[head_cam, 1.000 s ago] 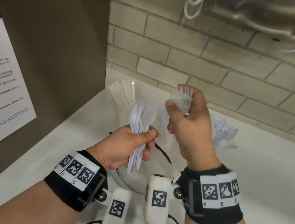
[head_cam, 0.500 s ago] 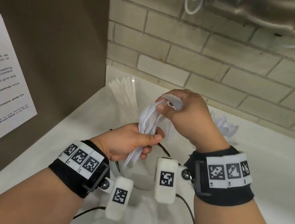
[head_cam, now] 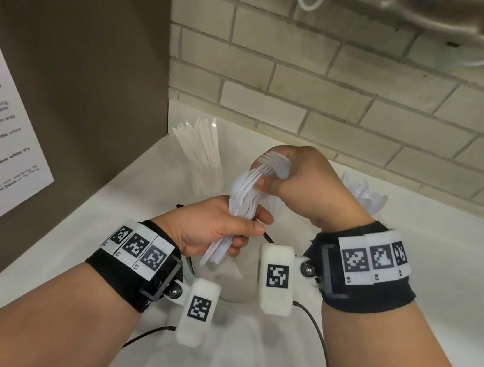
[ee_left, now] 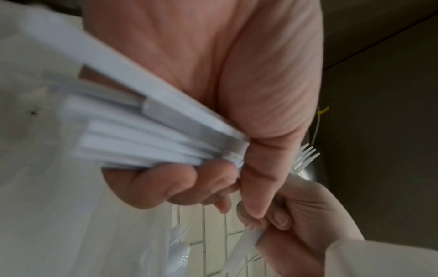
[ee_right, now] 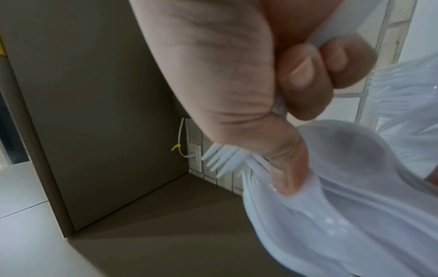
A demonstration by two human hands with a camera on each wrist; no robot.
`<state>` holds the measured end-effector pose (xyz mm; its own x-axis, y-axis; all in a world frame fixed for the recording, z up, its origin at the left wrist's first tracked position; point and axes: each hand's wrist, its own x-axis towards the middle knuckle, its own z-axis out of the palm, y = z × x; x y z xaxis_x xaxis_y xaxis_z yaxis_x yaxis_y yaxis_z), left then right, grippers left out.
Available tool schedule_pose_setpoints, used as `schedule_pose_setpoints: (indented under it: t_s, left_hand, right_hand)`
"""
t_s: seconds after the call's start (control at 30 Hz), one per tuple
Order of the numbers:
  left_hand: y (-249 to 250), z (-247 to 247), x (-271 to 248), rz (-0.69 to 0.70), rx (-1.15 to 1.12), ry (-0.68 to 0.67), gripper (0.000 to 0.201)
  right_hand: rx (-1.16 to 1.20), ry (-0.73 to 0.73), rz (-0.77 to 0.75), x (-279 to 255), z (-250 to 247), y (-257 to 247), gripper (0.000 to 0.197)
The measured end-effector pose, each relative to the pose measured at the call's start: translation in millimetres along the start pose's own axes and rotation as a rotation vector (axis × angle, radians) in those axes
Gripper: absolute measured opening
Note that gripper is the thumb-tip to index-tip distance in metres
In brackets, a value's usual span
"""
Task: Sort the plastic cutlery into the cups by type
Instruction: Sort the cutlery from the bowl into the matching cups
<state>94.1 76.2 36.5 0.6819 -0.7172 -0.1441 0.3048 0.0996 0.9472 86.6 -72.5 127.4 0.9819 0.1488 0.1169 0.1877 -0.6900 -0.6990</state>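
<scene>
Cutlery (head_cam: 243,211) in a white bundle sits clenched in the left hand (head_cam: 214,228), above the clear bowl (head_cam: 231,285) on the table (head_cam: 58,252), while the right hand (head_cam: 304,185) grips fork heads (head_cam: 273,164) at the bundle's upper end, fingers (ee_right: 305,78) curled round them. Pulling from this tangle could drag spoons along with the forks, since a spoon bowl (ee_right: 350,150) lies against the right thumb, so mixed types may reach one cup. Behind the bowl, the cup of knives (head_cam: 204,154) stands close and could be knocked

A printed notice (head_cam: 2,135) hangs beside the brick wall (head_cam: 308,78).
</scene>
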Motion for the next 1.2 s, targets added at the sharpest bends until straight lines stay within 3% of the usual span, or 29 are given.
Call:
schedule_pose_setpoints:
  t_s: [0.17, 0.43, 0.63, 0.87, 1.1, 1.2]
  left_hand:
    - [3, -4, 4, -0.013, 0.017, 0.035, 0.022]
    - [-6, 1, 7, 0.019, -0.003, 0.028, 0.018]
    - [-5, -2, 3, 0.074, -0.018, -0.01, 0.019]
    - [-9, -9, 3, 0.12, -0.235, -0.137, 0.053]
    - [-10, -10, 4, 0.138, -0.296, -0.132, 0.04]
    - [-10, -11, 4, 0.153, -0.32, -0.156, 0.039]
  right_hand:
    - [0.181, 0.196, 0.02, 5, -5, 5, 0.016]
    - [0.308, 0.048, 0.084, -1, -6, 7, 0.009]
    - [0.595, 0.116, 0.065, -3, -5, 7, 0.008]
    - [0.739, 0.058, 0.014, -4, -1, 9, 0.007]
    - [0.821, 0.091, 0.05, -6, 0, 16, 0.017]
    - [0.878, 0.152, 0.078, -7, 1, 18, 0.01]
